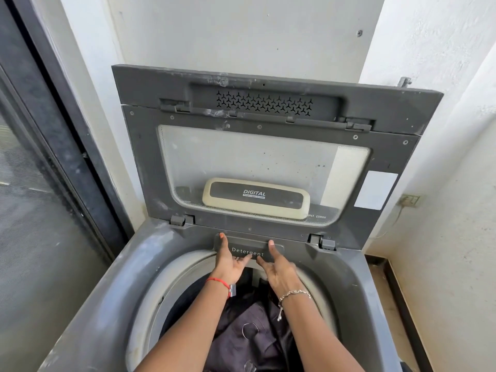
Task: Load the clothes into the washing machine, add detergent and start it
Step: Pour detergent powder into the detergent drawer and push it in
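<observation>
A grey top-loading washing machine point(107, 296) stands with its lid point(268, 157) folded up against the wall. Dark clothes point(249, 334) lie in the drum. At the far rim of the drum sits a drawer marked "Detergent" point(248, 247). My left hand point(230, 260) has its thumb on the drawer's upper left corner and its fingers under the front edge. My right hand point(276, 267) mirrors it on the right side, thumb on top, fingers curled beneath. Both hands grip the drawer front. No detergent container is in view.
A dark-framed glass door point(40, 183) runs along the left. White walls close in behind and to the right, with a wall socket point(409, 200) and its cable low on the right. A strip of floor point(386, 304) shows beside the machine.
</observation>
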Demonstrator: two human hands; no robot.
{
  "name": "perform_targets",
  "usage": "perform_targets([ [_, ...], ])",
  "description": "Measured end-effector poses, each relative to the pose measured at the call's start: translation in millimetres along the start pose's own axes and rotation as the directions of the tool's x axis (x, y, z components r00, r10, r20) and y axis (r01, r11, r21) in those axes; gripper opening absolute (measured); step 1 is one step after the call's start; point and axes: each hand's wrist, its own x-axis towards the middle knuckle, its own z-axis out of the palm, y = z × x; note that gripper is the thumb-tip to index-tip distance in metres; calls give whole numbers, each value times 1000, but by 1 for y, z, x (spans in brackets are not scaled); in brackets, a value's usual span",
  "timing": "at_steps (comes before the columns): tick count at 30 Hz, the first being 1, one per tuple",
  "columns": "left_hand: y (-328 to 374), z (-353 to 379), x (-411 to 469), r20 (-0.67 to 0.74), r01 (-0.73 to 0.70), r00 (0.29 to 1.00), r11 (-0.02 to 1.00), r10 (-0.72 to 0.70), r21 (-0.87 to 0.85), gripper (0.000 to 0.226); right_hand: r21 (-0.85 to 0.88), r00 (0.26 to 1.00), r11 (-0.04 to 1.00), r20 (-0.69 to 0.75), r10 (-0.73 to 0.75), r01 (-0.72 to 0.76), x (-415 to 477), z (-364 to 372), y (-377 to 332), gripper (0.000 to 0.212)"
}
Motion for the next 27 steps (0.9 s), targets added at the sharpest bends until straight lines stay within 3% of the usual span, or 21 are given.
perform_targets([
  [6,-4,-3,6,-14,-3,1000,996,5,94,69,33,998,998,14,-61,61,3,-1,6,74],
  [15,-7,-14,6,-68,1,998,968,17,252,62,24,992,995,71,-102,100,9,-23,25,56],
  [17,-5,-15,2,-64,13,998,963,5,271,64,19,990,995,95,-99,98,5,-25,24,46],
  [20,-3,-14,-3,-91,41,996,954,-15,297,68,-23,989,997,130,-72,75,0,-24,17,9],
  [27,-4,-15,-10,-88,21,996,948,8,318,61,-62,990,998,139,-19,28,2,-25,15,9],
])
